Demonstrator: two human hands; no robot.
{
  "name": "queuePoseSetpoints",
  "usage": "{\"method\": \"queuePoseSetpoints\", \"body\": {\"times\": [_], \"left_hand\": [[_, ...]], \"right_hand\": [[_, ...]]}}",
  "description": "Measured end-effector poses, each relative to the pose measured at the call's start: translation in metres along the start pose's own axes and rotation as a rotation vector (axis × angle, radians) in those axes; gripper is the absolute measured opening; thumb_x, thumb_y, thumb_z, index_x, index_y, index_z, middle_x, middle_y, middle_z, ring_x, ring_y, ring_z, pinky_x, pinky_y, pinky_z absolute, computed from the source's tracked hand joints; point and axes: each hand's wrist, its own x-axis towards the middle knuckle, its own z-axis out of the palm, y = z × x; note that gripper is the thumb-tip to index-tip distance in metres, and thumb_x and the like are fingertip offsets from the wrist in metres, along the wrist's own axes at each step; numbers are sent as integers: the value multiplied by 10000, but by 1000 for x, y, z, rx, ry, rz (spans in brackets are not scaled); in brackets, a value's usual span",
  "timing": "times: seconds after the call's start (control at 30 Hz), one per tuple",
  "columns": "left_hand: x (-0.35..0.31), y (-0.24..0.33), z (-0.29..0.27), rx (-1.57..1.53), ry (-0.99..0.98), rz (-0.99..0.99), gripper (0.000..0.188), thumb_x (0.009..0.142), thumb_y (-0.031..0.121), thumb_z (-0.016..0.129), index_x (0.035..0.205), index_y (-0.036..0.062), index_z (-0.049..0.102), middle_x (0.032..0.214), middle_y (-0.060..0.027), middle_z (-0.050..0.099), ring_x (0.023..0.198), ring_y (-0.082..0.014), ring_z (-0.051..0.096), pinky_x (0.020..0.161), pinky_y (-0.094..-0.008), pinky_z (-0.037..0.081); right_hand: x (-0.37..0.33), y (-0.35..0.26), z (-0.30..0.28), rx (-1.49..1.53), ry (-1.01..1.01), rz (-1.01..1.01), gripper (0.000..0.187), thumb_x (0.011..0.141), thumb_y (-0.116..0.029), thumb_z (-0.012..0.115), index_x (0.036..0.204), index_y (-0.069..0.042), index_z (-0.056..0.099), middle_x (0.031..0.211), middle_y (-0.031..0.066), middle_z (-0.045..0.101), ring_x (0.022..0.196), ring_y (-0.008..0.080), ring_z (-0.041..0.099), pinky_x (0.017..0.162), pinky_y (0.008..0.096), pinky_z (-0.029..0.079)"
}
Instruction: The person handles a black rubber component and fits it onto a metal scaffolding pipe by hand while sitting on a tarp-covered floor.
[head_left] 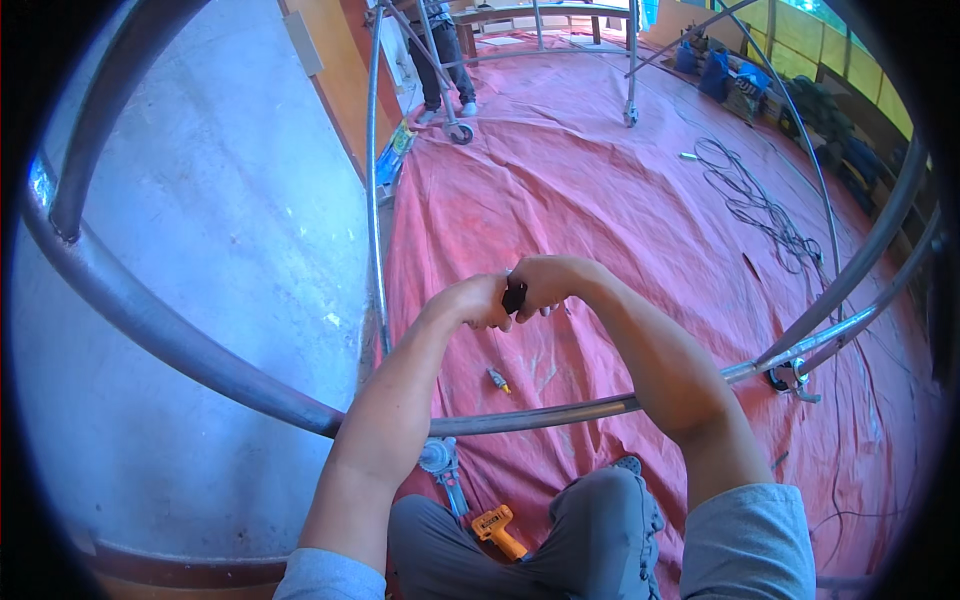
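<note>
My left hand (479,301) and my right hand (549,281) meet in front of me, above the red sheet and beyond a metal tube (540,416) of a scaffold. Both sets of fingers are closed around a small black object (515,297); its kind is mostly hidden by them. Below the hands, a small grey item with a yellow tip (498,380) lies on the sheet. An orange power tool (499,530) rests between my legs. Just left of it is a grey metal tool or fitting (443,467), partly under the tube.
Scaffold tubes curve around me on both sides. A pale wall (210,250) stands left. The wrinkled red sheet (560,200) covers the floor, with a coiled cable (750,200) on the right. Far off, a person (435,70) stands by a wheeled scaffold; bags (715,75) line the right.
</note>
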Motion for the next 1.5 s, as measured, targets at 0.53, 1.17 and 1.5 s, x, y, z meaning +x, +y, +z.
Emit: {"method": "queuePoseSetpoints", "body": {"times": [0.53, 1.17, 1.5], "left_hand": [[9, -4, -1, 120, -77, 5, 316, 751, 181, 873, 966, 11, 716, 727, -98, 690, 624, -203, 683, 565, -373, 557], [9, -2, -1, 108, -131, -68, 336, 784, 144, 879, 1026, 25, 680, 749, -50, 648, 605, -164, 630, 547, -343, 541], [5, -3, -3, 120, -154, -42, 310, 783, 161, 868, 1019, 45, 705, 728, -56, 670, 626, -174, 670, 549, -338, 539]], "right_hand": [[2, 1, 3, -39, -29, 19, 312, 839, -264, 873, 1048, -42, 807, 826, 100, 773, 713, 220, 754, 636, 369, 601], [6, 1, 6, -100, -29, 26, 333, 832, -290, 879, 1032, -36, 803, 838, 95, 767, 733, 224, 753, 650, 366, 596], [3, -6, 6, -90, -34, 11, 313, 834, -280, 880, 994, -23, 799, 815, 90, 758, 714, 218, 742, 635, 368, 590]]}}
